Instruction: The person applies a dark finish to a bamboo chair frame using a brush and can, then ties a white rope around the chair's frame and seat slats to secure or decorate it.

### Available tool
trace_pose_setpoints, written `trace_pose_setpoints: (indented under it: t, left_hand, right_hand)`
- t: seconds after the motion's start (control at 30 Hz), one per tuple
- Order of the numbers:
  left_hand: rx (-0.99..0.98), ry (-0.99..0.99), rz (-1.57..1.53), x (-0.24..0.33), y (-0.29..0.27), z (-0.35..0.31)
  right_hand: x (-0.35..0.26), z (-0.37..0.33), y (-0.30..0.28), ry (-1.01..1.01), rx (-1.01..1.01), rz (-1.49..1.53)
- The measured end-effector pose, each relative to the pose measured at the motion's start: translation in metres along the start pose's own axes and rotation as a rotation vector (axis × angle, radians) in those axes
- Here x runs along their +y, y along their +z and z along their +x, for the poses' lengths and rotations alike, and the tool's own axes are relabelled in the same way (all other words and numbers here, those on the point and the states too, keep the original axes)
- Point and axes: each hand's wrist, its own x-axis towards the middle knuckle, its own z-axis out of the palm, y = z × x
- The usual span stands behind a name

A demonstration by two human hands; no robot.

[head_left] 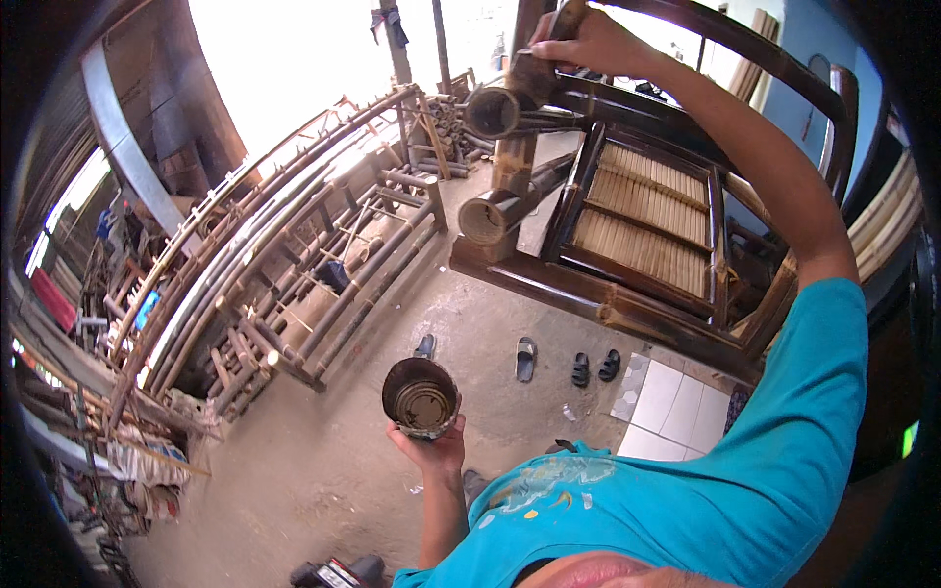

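Observation:
My left hand (pixel 438 451) is wrapped round the lower part of an open can (pixel 420 394), held upright over the floor with dark brown liquid inside. Raised to the top of the view, my right hand (pixel 600 47) grips a dark brown paintbrush (pixel 565 22), slightly blurred. Its wide end is at the upper end of a glossy dark bamboo furniture frame (pixel 549 281), close to an open-ended bamboo tube (pixel 492 112). A second cut tube end (pixel 484 220) sits lower on that frame. Pale slats fill a dark-edged panel (pixel 642 220) in its middle.
Unvarnished bamboo bench frames (pixel 392 240) stand on the left, with stacked bamboo pieces (pixel 456 132) behind. Sandals (pixel 526 360) and a dark pair of slippers (pixel 581 369) lie on the dusty floor (pixel 323 461). White tiles (pixel 668 404) begin at right, below the frame.

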Motion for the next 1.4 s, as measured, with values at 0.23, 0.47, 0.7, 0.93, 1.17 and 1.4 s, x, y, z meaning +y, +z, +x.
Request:
trace_pose_setpoints:
  t: [0.23,0.47,0.7,0.93,1.17,1.4]
  left_hand:
    - [-0.061,-0.035,0.108,0.09,-0.008,0.046]
    - [-0.059,-0.082,0.038,0.124,0.0,0.068]
    - [0.003,-0.169,-0.015,0.122,-0.01,0.079]
    - [0.06,-0.097,0.033,0.15,-0.016,0.086]
    - [0.029,-0.09,0.055,0.148,-0.003,0.117]
    - [0.02,-0.076,0.006,0.14,0.0,0.111]
  right_hand:
    - [-0.014,0.008,-0.009,0.314,0.099,-0.167]
    - [0.014,0.016,0.013,0.171,0.062,-0.12]
    - [-0.013,0.095,-0.052,0.186,0.125,-0.46]
    - [-0.023,0.071,-0.007,0.049,-0.037,-0.243]
    - [0.028,0.106,-0.066,0.234,0.377,-0.665]
    - [0.056,0.104,-0.062,0.273,0.489,-0.51]
